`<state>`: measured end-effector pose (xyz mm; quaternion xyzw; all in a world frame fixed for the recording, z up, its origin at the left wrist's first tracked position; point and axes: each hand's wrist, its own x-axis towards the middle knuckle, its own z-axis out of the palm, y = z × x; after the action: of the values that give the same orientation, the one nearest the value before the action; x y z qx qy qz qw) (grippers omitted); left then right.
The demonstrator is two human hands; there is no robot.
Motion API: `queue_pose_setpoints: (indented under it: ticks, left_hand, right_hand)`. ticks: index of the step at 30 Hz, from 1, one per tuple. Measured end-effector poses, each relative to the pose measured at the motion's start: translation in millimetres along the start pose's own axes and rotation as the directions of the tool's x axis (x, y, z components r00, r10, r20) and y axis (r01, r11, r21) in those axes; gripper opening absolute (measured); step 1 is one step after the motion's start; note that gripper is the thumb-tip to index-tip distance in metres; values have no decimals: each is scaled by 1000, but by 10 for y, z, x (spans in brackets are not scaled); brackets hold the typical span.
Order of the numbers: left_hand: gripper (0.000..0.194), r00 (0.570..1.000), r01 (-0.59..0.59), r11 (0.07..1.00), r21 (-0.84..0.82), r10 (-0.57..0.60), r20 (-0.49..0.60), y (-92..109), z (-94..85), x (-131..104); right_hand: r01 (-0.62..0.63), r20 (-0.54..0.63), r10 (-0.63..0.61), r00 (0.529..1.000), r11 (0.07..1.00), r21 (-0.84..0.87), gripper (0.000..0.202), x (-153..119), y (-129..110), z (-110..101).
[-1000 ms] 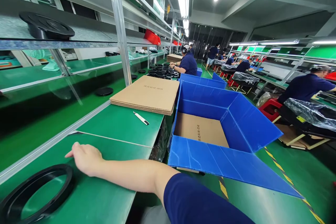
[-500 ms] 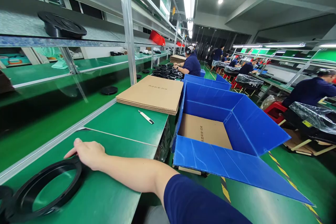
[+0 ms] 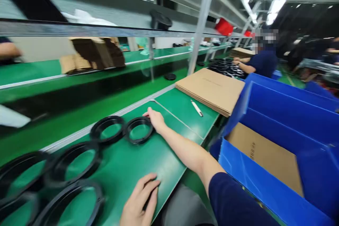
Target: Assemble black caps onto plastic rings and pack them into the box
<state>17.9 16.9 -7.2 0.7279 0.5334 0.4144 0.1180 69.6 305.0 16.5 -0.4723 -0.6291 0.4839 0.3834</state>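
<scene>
My right hand (image 3: 156,120) reaches over the green bench (image 3: 127,169) and has its fingers at the far right edge of a black ring (image 3: 138,143). That ring lies flat, close beside another black ring (image 3: 98,130). Several larger black rings lie at the lower left, among them one nearer ring (image 3: 98,197). Low in the view, near the bench's front edge, my left hand (image 3: 140,197) is held with its fingers bent and apart, nothing in it. The right fingertips are partly hidden behind the hand.
A white cutter (image 3: 196,108) lies before a cardboard stack (image 3: 212,88). At the right stands an open blue box (image 3: 265,190) with a cardboard sheet (image 3: 265,155) inside. A person (image 3: 265,60) works farther down the bench. Shelves and a metal post (image 3: 202,21) rise behind.
The view has swung left and down, bringing more rings and my left hand into sight. My right hand remains at the edge of the ring.
</scene>
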Motion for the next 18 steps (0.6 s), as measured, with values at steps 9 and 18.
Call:
queue_pose_setpoints:
  ticks: [9,18]
  left_hand:
    - [20,998,36,999,-17,-37,-42,145,-16,-32]
    - [20,1000,-1,1000,9,1,-11,-120,-4,-69]
  right_hand:
    - [95,34,-99,994,991,97,72,-26,235,84]
    - [110,42,-111,993,994,23,61,9,191,133]
